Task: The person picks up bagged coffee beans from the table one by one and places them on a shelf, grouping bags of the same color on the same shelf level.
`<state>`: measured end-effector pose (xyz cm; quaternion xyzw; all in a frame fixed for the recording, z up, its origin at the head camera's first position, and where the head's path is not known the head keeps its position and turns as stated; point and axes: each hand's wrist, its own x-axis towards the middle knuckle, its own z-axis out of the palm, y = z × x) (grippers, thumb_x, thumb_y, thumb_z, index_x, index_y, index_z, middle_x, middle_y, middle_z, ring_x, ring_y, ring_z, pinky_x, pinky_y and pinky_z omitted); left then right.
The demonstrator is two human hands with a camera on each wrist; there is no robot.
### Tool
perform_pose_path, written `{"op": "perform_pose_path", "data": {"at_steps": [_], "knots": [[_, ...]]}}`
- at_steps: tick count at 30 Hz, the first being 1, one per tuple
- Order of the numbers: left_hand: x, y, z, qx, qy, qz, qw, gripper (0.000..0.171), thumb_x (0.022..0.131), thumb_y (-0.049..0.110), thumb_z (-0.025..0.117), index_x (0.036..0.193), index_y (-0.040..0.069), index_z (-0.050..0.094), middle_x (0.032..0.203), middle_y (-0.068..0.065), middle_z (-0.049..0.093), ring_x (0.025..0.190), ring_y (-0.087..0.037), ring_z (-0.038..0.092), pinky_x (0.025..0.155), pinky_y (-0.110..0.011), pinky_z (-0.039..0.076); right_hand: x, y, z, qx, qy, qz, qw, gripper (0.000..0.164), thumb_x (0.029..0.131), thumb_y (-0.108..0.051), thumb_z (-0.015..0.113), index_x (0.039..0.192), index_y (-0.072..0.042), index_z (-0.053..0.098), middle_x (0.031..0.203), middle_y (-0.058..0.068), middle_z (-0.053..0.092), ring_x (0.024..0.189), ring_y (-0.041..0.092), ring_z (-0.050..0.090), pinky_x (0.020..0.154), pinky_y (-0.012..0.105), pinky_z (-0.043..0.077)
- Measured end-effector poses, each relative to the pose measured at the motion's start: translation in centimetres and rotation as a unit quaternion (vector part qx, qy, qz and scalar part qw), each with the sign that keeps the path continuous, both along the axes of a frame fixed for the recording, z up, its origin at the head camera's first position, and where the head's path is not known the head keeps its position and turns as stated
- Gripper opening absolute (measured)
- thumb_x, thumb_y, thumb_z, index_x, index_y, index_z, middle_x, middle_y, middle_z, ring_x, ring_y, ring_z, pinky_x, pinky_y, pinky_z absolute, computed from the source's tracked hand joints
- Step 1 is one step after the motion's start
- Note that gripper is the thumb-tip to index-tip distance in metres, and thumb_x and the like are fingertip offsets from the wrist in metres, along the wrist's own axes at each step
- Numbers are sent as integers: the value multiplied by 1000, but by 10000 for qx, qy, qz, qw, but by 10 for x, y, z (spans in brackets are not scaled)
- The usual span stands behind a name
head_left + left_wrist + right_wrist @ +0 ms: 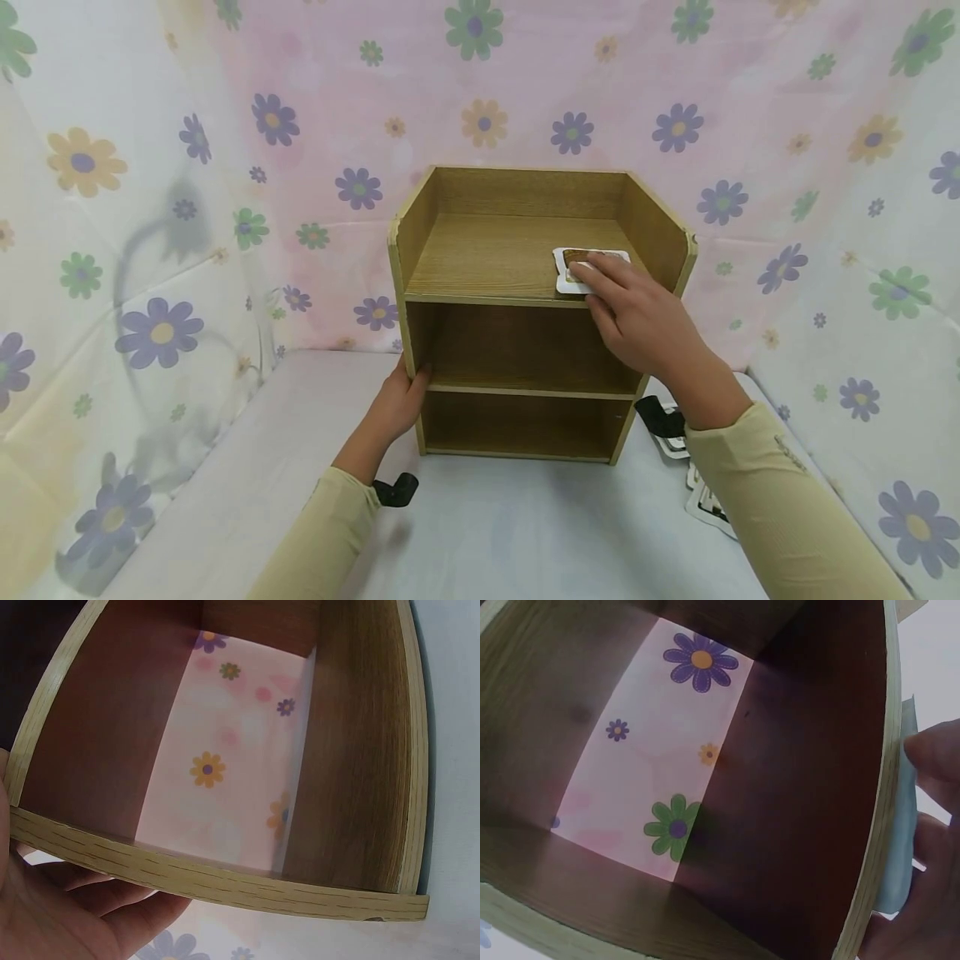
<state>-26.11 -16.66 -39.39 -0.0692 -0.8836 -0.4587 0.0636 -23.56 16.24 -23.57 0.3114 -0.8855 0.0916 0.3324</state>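
Note:
A wooden three-tier shelf point(483, 250) stands on the white surface in the middle of the head view. My left hand point(396, 402) grips its left side panel, the thumb around the front edge and the fingers point(142, 919) along the outside. On the top tier, near the front right, lies a flat white packet point(567, 283) with a brown printed picture. Over it rests my right hand point(637, 308), its fingers extended on the packet and partly hiding it. Seen from the right wrist, the packet point(900, 855) lies against the top board under the fingers.
More flat packets point(708, 504) lie on the white surface point(517, 533) right of the shelf, partly hidden by my right sleeve point(787, 500). Flower-patterned cloth point(315, 183) hangs behind and on both sides. Dark straps point(396, 490) sit at my wrists.

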Motion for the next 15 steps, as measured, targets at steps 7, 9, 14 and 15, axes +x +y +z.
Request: {"op": "perform_pose_path", "data": {"at_steps": [7, 9, 14, 15], "knots": [[2, 0, -1, -64, 11, 29, 10000, 59, 104, 35, 32, 152, 4, 20, 142, -30, 45, 128, -44, 49, 104, -58, 39, -6, -4, 6, 153, -893, -294, 9955, 45, 100, -18, 48, 146, -17, 45, 151, 11, 42, 138, 33, 40, 106, 53, 40], [1, 0, -1, -78, 12, 39, 10000, 58, 104, 36, 32, 151, 5, 21, 141, -30, 46, 127, -44, 50, 103, -57, 41, -8, -5, 9, 135, -1173, -362, 9923, 46, 101, -19, 45, 147, -18, 43, 153, 10, 38, 140, 33, 37, 106, 55, 39], [1, 1, 2, -80, 0, 18, 10000, 56, 104, 36, 32, 150, 5, 23, 140, -30, 47, 126, -44, 51, 102, -57, 42, -13, -8, 17, 62, -1600, -426, 9862, 46, 102, -20, 42, 148, -19, 41, 155, 9, 35, 142, 34, 34, 106, 58, 38], [1, 0, 2, -88, -11, 23, 10000, 56, 104, 36, 32, 150, 5, 23, 140, -30, 47, 126, -43, 51, 102, -56, 42, -14, -8, 18, 56, -1654, -433, 9853, 46, 102, -20, 42, 148, -19, 40, 155, 8, 35, 142, 34, 33, 106, 57, 37]]}}
